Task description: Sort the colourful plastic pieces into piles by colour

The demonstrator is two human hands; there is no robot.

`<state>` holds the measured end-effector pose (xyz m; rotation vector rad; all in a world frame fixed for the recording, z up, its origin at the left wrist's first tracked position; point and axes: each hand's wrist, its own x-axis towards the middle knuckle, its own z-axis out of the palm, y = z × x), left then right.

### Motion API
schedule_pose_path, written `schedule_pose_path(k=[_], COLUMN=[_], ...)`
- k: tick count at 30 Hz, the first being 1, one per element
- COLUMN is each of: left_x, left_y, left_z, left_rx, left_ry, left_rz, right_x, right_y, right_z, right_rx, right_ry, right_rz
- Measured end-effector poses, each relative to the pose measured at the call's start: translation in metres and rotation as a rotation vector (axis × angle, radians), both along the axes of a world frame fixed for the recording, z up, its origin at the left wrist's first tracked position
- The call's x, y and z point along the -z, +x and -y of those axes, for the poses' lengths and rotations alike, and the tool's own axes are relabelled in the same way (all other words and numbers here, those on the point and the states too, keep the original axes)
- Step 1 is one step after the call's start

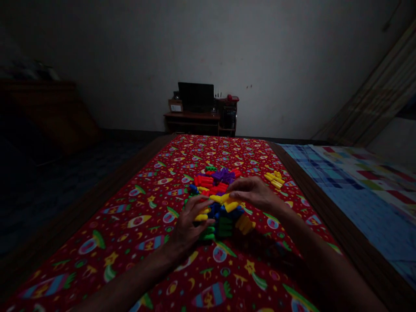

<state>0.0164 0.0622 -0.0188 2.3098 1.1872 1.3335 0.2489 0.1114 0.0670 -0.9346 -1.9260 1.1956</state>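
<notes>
A pile of plastic building blocks with finger-like prongs lies on the red patterned cloth. My right hand (255, 193) pinches a yellow block (231, 204) above the pile. On the pile's left side, my left hand (188, 223) curls its thumb and fingers round another yellow block (202, 216). Beneath and between the hands are blue blocks (216, 211) and a dark green block (225, 227). Red blocks (204, 180) and a purple block (223, 175) lie at the far side. A yellow block (245, 225) sits at the near right.
A separate yellow cluster (275, 179) lies right of the pile on the red cloth (156, 268). Beyond the cloth's far end stands a desk (191, 117) with a dark monitor (196, 97). Blue checked bedding (344, 203) is at the right. The room is dim.
</notes>
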Motion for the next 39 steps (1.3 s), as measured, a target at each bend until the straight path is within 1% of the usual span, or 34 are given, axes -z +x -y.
schedule_pose_path(k=[2, 3, 5, 7, 9, 11, 12, 14, 16, 18, 20, 22, 24, 25, 27, 28, 29, 30, 32, 34, 36, 39], left_x=[0.000, 0.000, 0.000, -0.001, -0.001, -0.001, -0.001, -0.002, -0.002, -0.002, 0.000, 0.003, 0.007, 0.009, 0.012, 0.014, 0.015, 0.016, 0.016, 0.016, 0.014, 0.011], left_y=[0.000, 0.000, 0.001, 0.003, 0.003, 0.003, 0.003, 0.003, 0.003, 0.003, 0.003, 0.002, 0.001, 0.000, -0.001, -0.001, -0.001, -0.001, 0.000, 0.002, 0.004, 0.005], left_z=[0.000, 0.000, 0.000, 0.001, 0.001, 0.001, 0.001, 0.001, 0.001, 0.002, 0.004, 0.004, 0.004, 0.003, 0.002, 0.001, 0.000, -0.001, -0.002, -0.002, -0.001, -0.001], left_rx=[-0.013, -0.022, -0.054, -0.096, -0.127, -0.131, -0.128, -0.126, -0.129, -0.130, -0.122, -0.111, -0.093, -0.077, -0.041, -0.026, -0.012, 0.003, 0.033, 0.051, 0.044, 0.018], left_ry=[-0.008, -0.009, -0.008, -0.023, -0.045, -0.052, -0.049, -0.046, -0.052, -0.066, -0.075, -0.081, -0.093, -0.104, -0.139, -0.162, -0.187, -0.220, -0.291, -0.339, -0.324, -0.260], left_rz=[0.000, 0.002, 0.011, 0.016, 0.015, 0.006, -0.001, -0.011, -0.010, 0.002, 0.017, 0.029, 0.043, 0.050, 0.067, 0.082, 0.107, 0.138, 0.210, 0.265, 0.293, 0.273], right_x=[0.000, 0.000, 0.001, 0.006, 0.015, 0.030, 0.037, 0.051, 0.058, 0.056, 0.047, 0.035, 0.023, 0.019, 0.017, 0.018, 0.021, 0.025, 0.032, 0.035, 0.030, 0.014], right_y=[-0.002, 0.001, 0.015, 0.039, 0.068, 0.095, 0.106, 0.121, 0.128, 0.127, 0.115, 0.093, 0.060, 0.042, 0.005, -0.011, -0.025, -0.036, -0.047, -0.044, -0.026, 0.023], right_z=[0.000, -0.003, -0.017, -0.035, -0.053, -0.066, -0.070, -0.074, -0.074, -0.073, -0.070, -0.062, -0.047, -0.036, -0.010, 0.003, 0.014, 0.023, 0.031, 0.026, 0.011, -0.023], right_rx=[0.032, 0.088, 0.277, 0.515, 0.736, 0.894, 0.943, 0.984, 0.998, 1.001, 0.968, 0.876, 0.697, 0.511, 0.083, -0.070, -0.174, -0.217, -0.213, -0.116, 0.049, 0.430], right_ry=[0.051, 0.093, 0.207, 0.326, 0.393, 0.403, 0.407, 0.418, 0.426, 0.450, 0.496, 0.521, 0.510, 0.487, 0.483, 0.516, 0.563, 0.613, 0.688, 0.712, 0.695, 0.637], right_rz=[-0.006, -0.012, -0.024, -0.009, 0.057, 0.162, 0.222, 0.350, 0.463, 0.525, 0.496, 0.425, 0.364, 0.311, 0.258, 0.254, 0.276, 0.308, 0.379, 0.416, 0.382, 0.279])
